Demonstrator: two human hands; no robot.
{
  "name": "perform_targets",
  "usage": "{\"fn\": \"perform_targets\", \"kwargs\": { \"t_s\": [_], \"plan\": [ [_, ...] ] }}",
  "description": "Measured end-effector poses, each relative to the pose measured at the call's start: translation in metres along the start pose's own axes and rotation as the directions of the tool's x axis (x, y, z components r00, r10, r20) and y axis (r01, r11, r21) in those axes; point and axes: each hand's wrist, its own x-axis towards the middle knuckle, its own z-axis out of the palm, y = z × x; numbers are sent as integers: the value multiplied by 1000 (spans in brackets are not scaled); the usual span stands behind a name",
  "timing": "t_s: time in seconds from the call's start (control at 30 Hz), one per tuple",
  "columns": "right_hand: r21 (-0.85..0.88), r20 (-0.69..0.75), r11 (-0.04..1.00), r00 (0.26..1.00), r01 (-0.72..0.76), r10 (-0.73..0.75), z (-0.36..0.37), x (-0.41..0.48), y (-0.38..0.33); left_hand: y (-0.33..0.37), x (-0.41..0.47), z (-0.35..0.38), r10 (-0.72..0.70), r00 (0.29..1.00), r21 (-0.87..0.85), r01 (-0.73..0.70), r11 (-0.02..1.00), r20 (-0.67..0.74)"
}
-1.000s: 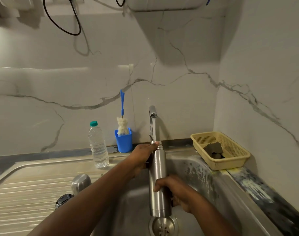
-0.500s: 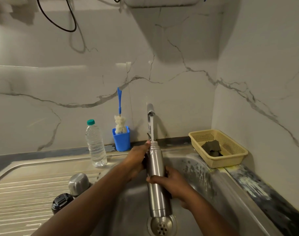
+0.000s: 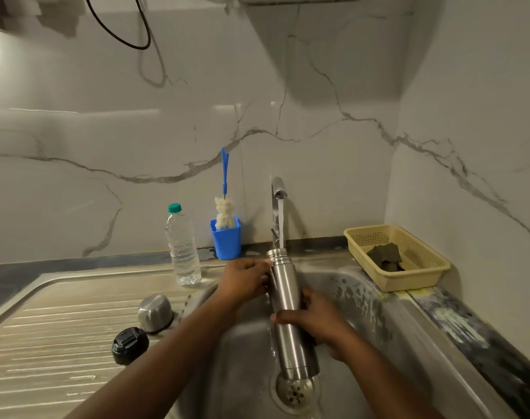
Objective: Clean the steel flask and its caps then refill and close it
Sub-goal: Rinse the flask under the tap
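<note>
Stainless sink fills the bottom of the frame, its drain lowest of all, just under the base of the steel flask. You hold the flask nearly upright over the basin. Your right hand wraps its fingers round the middle, and your left hand grips the neck just under the threaded mouth.

At lower left, the black cap and steel cap sit on the drainboard, apart from the flask. Further back stand a plastic bottle and a blue cup holding a brush. At centre, the tap runs a stream into the flask's mouth. A yellow basket sits at right.

Water looks to be trickling down the flask's side. Wet steel may slip through your fingers and drop onto the drain. If the mouth drifts off the stream, water will splash.
</note>
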Motion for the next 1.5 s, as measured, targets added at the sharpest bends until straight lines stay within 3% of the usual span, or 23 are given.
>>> {"fn": "perform_targets", "kwargs": {
  "t_s": [0.13, 0.27, 0.53, 0.67, 0.73, 0.87, 0.97, 1.1, 1.37, 1.5],
  "plan": [
    [-54, -21, 998, 999, 32, -33, -2, -1, -3, -17, -21, -16, -23, 998, -117, 31, 993, 65],
    [-77, -79, 997, 997, 10, -17, -2, -3, -2, -36, -34, -31, -8, 1000, -182, 8, 983, -4],
    [-119, -115, 992, 993, -28, 14, -6, -14, -7, -51, -45, -43, 74, 995, -159, -84, 984, -70],
    [-280, -136, 959, 991, -35, -4, -10, -17, -11, -59, -42, -48, 88, 990, -169, -106, 980, -111],
    [-538, -120, 842, 992, -32, -39, -10, -18, -15, -61, -39, -49, 52, 990, -212, -79, 974, -128],
    [-898, 9, 438, 998, 39, -70, 0, -24, -25, -62, -37, -51, 38, 984, -206, -75, 976, -176],
    [-982, 55, 175, 993, 73, -101, 7, -26, -31, -64, -35, -54, 15, 984, -217, -53, 975, -177],
    [-991, 121, -75, 982, 111, -146, 10, -27, -43, -63, -35, -55, -19, 983, -235, -24, 972, -180],
    [-916, 225, -382, 944, 121, -242, 6, -21, -68, -60, -42, -51, -18, 988, -235, -20, 972, -155],
    [-920, 221, -381, 924, 92, -311, -1, -21, -78, -57, -46, -51, -11, 989, -233, -24, 972, -149]
  ]
}}
